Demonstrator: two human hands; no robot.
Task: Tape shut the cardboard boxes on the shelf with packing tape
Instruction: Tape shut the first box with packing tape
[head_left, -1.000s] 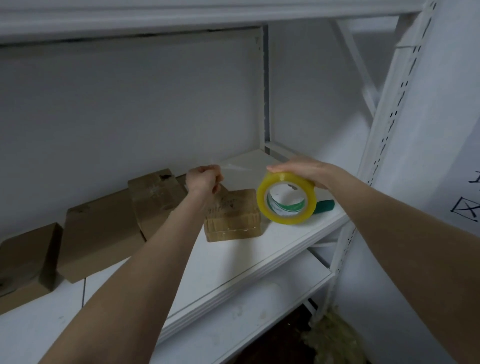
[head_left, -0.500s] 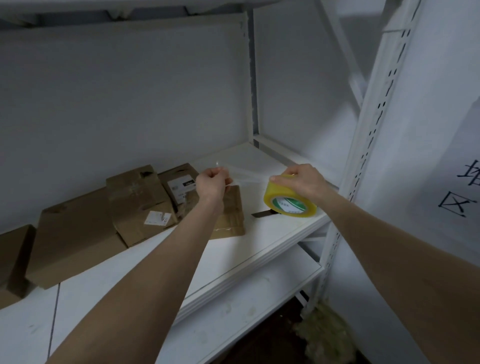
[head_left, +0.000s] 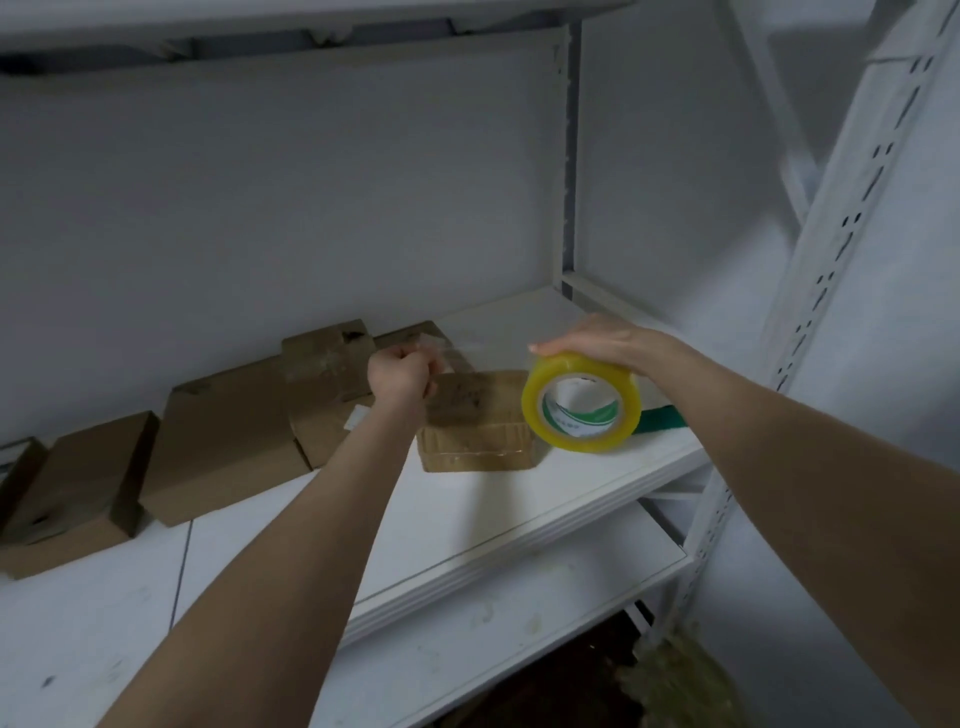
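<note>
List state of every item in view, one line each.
Yellow roll of clear packing tape: held up on edge, partly unrolled.
Clear tape strip: stretched between hands.
Small brown cardboard box: closed, flat on white shelf.
Left hand: pinching strip.
Right hand: gripping roll.

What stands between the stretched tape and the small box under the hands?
Nothing visible. The clear tape strip runs from the left hand to the yellow tape roll in the right hand, and only open air separates it from the small box.
</note>
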